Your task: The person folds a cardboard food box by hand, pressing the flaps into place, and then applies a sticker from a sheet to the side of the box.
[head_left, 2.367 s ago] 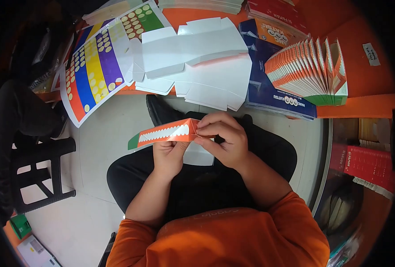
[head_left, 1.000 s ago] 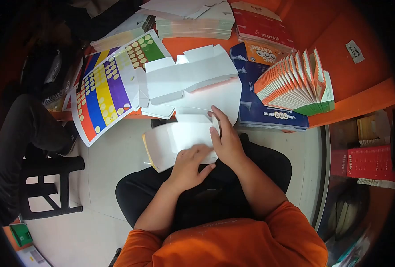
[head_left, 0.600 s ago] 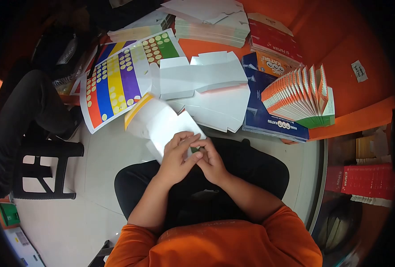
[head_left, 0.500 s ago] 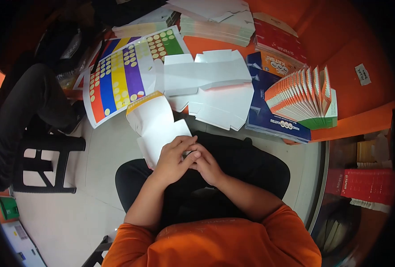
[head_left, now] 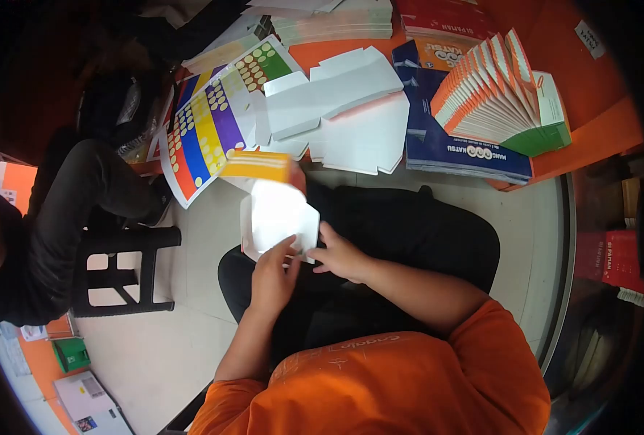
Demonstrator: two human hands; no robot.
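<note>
A small carton [head_left: 278, 210], white inside with an orange-yellow lid [head_left: 257, 167], stands open over my lap, its side walls partly raised. Its near edge is gripped by my left hand [head_left: 274, 272], fingers bent over the rim. At the near right corner, my right hand [head_left: 334, 254] pinches the white cardboard. Beyond the carton lie flat white box blanks [head_left: 358, 134], and beside them on the left a colourful printed sheet [head_left: 209, 119] with round yellow spots.
Blue packs [head_left: 467, 156] and a fanned row of orange-and-white folded cartons [head_left: 489, 87] lie at the right. Red packs [head_left: 445, 18] and stacked sheets [head_left: 329, 27] are at the back. A black stool [head_left: 148, 272] and another person's leg [head_left: 83, 210] are at the left.
My hands have moved from being together to the carton's near side and corner. The carton's walls have come up and its lid has swung. The view has shifted.
</note>
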